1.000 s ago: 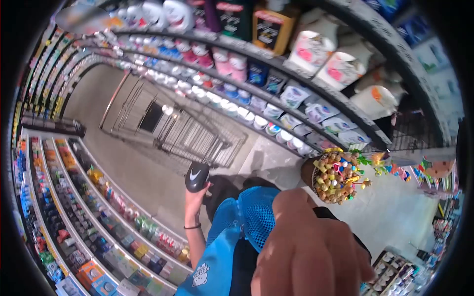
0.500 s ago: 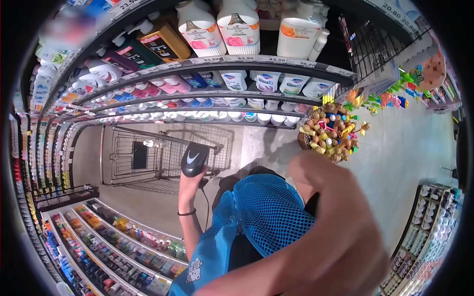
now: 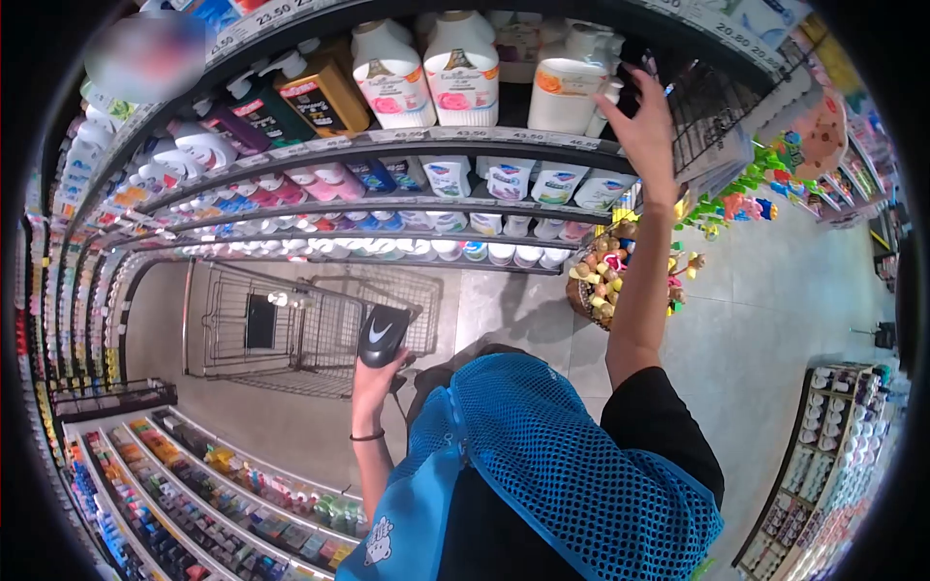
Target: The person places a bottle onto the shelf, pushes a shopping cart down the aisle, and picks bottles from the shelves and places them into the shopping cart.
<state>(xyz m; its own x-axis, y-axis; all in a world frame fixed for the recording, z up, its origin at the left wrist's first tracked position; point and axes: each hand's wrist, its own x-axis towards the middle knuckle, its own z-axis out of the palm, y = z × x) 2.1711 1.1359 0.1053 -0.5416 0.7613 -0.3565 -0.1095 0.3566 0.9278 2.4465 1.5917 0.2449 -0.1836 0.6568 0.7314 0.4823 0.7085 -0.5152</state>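
Grasping a black swoosh-marked object, the left hand is sitting well below and left of the orange-labelled white bottle. The right hand is posing just right of that bottle with parted, loosely curved fingers; I cannot tell whether its thumb is touching the slim white bottle between them. Two pink-labelled bottles are standing left of the orange-labelled one, and a shopping cart far below left.
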